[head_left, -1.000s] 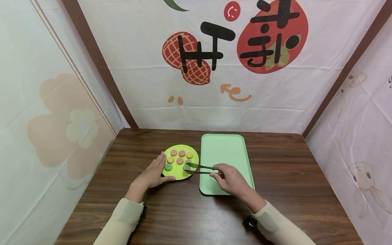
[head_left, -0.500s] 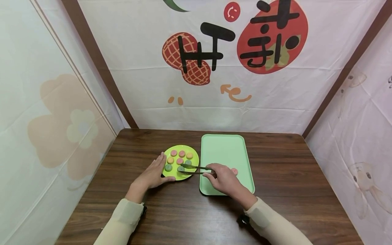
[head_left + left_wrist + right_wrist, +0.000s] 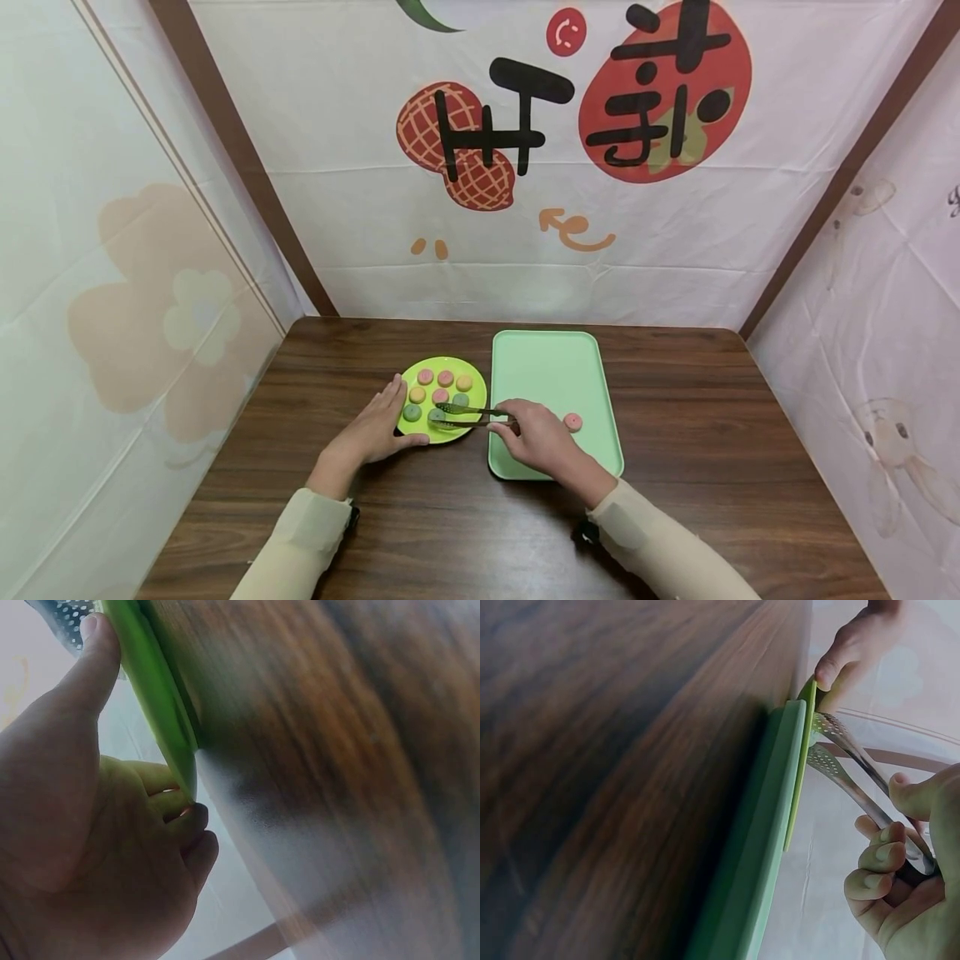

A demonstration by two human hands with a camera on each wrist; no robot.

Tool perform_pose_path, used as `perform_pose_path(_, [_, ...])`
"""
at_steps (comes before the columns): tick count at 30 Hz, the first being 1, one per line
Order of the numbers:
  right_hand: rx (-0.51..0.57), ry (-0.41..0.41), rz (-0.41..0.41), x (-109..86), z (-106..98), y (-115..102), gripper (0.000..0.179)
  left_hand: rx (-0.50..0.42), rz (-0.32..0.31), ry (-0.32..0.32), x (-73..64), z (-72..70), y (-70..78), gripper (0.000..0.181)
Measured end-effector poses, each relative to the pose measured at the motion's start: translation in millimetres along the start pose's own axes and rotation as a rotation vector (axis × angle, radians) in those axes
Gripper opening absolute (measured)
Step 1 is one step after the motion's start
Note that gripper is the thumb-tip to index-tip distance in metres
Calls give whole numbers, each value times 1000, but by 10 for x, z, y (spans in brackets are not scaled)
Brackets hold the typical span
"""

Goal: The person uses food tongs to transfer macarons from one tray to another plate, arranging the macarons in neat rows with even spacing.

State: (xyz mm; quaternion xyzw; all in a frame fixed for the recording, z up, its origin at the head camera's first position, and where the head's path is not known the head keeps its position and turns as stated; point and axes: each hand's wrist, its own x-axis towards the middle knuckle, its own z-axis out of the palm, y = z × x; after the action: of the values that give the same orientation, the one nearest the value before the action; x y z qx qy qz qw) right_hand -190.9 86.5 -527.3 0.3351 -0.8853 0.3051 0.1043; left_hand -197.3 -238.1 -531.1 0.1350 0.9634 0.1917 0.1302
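In the head view my right hand (image 3: pixel 542 437) grips metal tongs (image 3: pixel 480 411) over the left edge of the green tray (image 3: pixel 547 367). Their perforated tips stand spread on either side of a green macaron (image 3: pixel 437 415) on the lime-green plate (image 3: pixel 450 432). My left hand (image 3: pixel 377 423) rests against this plate's left and front rim, fingers and thumb spread apart. Several pink, yellow and green macarons lie on the plate, such as a pink macaron (image 3: pixel 441 397). The right wrist view shows the tongs (image 3: pixel 855 776) held between thumb and curled fingers.
One pink macaron (image 3: pixel 573 422) lies on the tray, right of my right hand. Plate and tray stand side by side on the dark wooden table (image 3: pixel 480 533). A printed white cloth (image 3: pixel 480 283) hangs behind the table, with more cloth on both sides.
The tongs and right hand have moved left across the plate, and the green macaron between the tips has shifted left too. The tray's pink macaron has come into view. The left hand stays put.
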Motion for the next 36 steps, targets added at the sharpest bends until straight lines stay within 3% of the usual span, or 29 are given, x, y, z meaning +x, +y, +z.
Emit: perform_pose_path(36, [-14,-69,74,107,72,-39,26,-5,14,6,-2,7,-14,118])
